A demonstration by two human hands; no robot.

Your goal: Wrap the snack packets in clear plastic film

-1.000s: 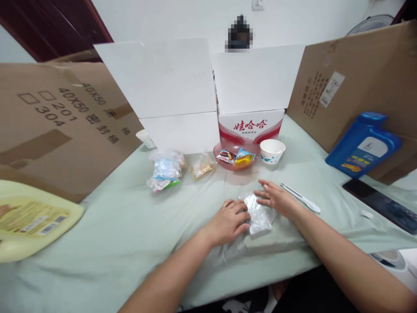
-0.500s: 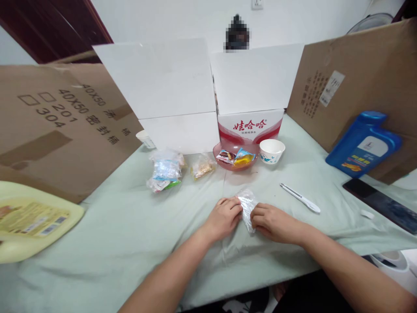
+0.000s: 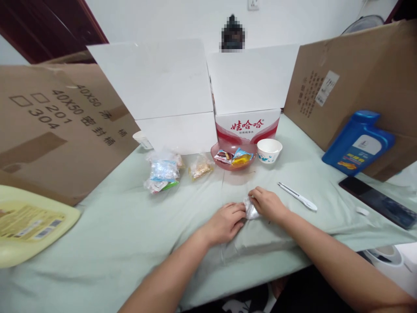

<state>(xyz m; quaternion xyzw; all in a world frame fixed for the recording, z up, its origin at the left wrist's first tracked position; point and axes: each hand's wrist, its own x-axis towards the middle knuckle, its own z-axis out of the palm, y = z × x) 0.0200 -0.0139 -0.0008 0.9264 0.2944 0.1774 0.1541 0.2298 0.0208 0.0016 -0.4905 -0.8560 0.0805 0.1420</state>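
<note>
Just before the pink bowl (image 3: 232,163), a crumpled clear bag (image 3: 250,211) sits on the desk (image 3: 114,226). My right hand (image 3: 267,204) clasps it with curled fingers; the bent fingers of my left hand (image 3: 226,222) touch its edge, grip unclear.

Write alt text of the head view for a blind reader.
The right hand pinches a crumpled clear bag on a green cloth, the left hand touching it. Behind lie snack bags, a pink bowl, a white cup and a knife, among cardboard boxes.
</note>
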